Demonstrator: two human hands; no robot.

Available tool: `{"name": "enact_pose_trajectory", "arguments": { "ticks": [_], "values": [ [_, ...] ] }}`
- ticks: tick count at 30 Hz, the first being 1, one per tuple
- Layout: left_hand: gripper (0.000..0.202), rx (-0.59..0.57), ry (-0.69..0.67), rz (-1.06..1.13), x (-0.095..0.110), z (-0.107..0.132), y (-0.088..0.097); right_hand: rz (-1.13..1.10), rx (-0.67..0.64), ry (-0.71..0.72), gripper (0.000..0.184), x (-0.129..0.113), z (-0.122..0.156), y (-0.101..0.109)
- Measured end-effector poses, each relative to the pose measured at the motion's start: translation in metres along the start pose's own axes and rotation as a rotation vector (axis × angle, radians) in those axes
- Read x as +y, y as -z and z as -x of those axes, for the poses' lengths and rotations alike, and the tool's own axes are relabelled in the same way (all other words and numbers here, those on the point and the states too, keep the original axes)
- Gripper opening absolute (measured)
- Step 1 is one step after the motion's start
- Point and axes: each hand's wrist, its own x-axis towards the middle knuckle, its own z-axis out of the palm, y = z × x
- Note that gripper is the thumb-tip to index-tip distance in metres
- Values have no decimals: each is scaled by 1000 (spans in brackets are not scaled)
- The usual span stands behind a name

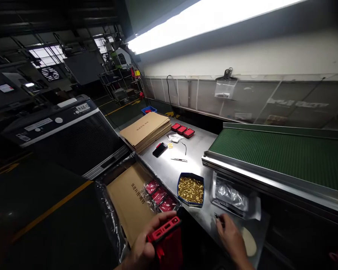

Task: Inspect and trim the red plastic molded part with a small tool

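At the bottom centre of the frame the left hand (142, 245) curls round a red plastic case (165, 240), thumb across its upper edge and fingers closed beneath it; the case sits tilted, its long edge running from lower left up to the right, its black-slotted rim facing upward. Just to the right, the right hand (231, 240) rests low over the steel table (171, 170), fingertips pinched shut on a thin dark tool (218, 216) whose tip points to the upper left. Above the hands sits a blue tray of small brass parts (190, 189), with a clear plastic bag (231, 195) to its right under the edge of the green conveyor belt (284, 153). Left of the tray, bagged red cases (160, 196) lie on a cardboard sheet in a lined box (129, 204). Further up the table lie tweezers (179, 160), a phone (160, 149), three red cases (182, 130) and a stack of brown cardboard sheets (145, 130).
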Motion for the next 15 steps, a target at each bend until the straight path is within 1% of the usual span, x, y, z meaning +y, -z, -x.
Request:
{"name": "enact_pose_trajectory", "arguments": {
  "ticks": [3, 5, 7, 8, 9, 10, 13, 15],
  "values": [
    [111, -27, -129, -170, 4, -9, 0, -197, 0, -21, 50, -37, 5, 16],
    [115, -44, -203, -231, 4, -13, 2, -271, 9, -18, 53, -68, 11, 33],
    [121, -82, -292, -253, 2, -17, 3, -364, 23, -30, 51, -102, 20, 56],
    [123, -105, -344, -255, -1, -18, 5, -435, 26, -47, 55, -120, 25, 69],
    [125, -124, -391, -259, -3, -20, 6, -561, 0, -78, 57, -139, 31, 83],
    [126, -138, -426, -266, -6, -21, 8, -676, -46, -104, 55, -157, 37, 97],
    [127, -173, -474, -324, -11, -21, 13, -925, -131, -143, 46, -208, 62, 132],
    [128, -190, -472, -392, -9, -19, 14, -1038, -105, -164, 46, -235, 79, 148]
  ]
}}
